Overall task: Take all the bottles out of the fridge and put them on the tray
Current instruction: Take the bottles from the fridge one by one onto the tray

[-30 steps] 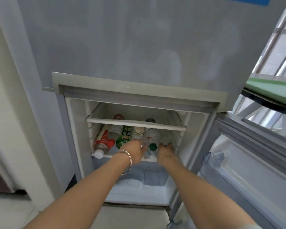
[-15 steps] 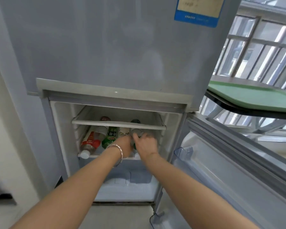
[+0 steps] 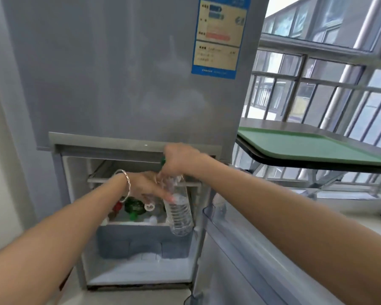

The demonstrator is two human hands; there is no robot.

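Hands meet at the open lower compartment of a grey fridge, where the person's right hand grips a clear bottle by its neck, just under the green cap, so that it hangs upright in front of the shelf. The left hand, a silver bracelet on its wrist, lies flat with fingers stretched out, their tips at the bottle's side; it holds nothing. Below that hand more bottles lie on the shelf: a green-labelled bottle, a red-labelled bottle to its left and a white cap facing near. The fridge door stands open at near right. Well apart to the right, a green tray rests on a dark bench beside a barred window. A blue-edged sticker marks the upper door.
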